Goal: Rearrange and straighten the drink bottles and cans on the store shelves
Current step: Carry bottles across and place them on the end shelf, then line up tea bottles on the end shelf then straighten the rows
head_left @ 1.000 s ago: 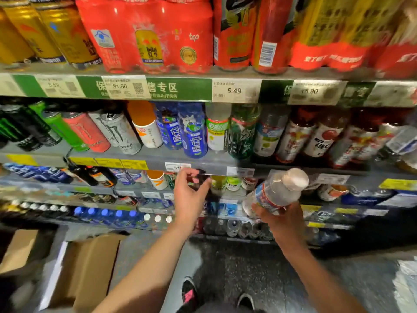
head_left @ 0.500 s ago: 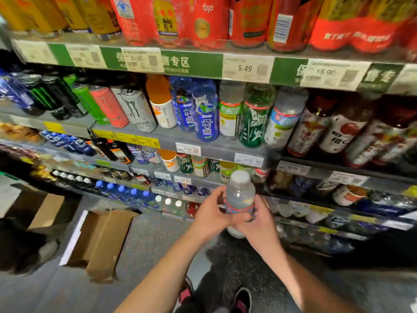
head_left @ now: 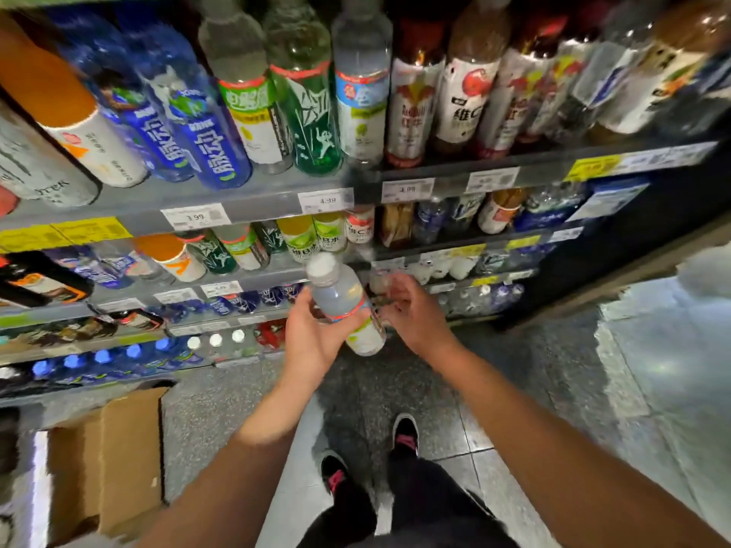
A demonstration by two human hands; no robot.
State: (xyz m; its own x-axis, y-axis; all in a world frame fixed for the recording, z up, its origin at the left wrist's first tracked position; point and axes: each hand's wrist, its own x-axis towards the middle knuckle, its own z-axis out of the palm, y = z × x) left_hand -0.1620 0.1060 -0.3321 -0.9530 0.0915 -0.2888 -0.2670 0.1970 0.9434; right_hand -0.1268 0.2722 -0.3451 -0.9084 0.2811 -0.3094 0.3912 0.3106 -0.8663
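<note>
My left hand [head_left: 312, 342] grips a clear bottle [head_left: 344, 302] with a white cap and a red-edged pale label, tilted with its cap up and to the left, in front of the lower shelves. Just right of the bottle, my right hand [head_left: 411, 310] hangs apart from it with its fingers relaxed and holds nothing. On the shelf above stand a matching clear bottle [head_left: 362, 81], a green bottle [head_left: 312, 108], blue bottles [head_left: 201, 128] and red-labelled bottles [head_left: 411, 96]. The lower shelf [head_left: 277, 274] carries smaller bottles.
An open cardboard box [head_left: 106, 460] sits on the floor at the lower left. My two shoes [head_left: 405, 433] stand on the grey tiled floor below the hands. Price tags [head_left: 196, 217] line the shelf edges. The shelving ends at the right by a dark base.
The bottle passed from my right hand to both hands, and now my left hand alone grips it. My right hand has let go and moved right. The view dropped toward lower shelves.
</note>
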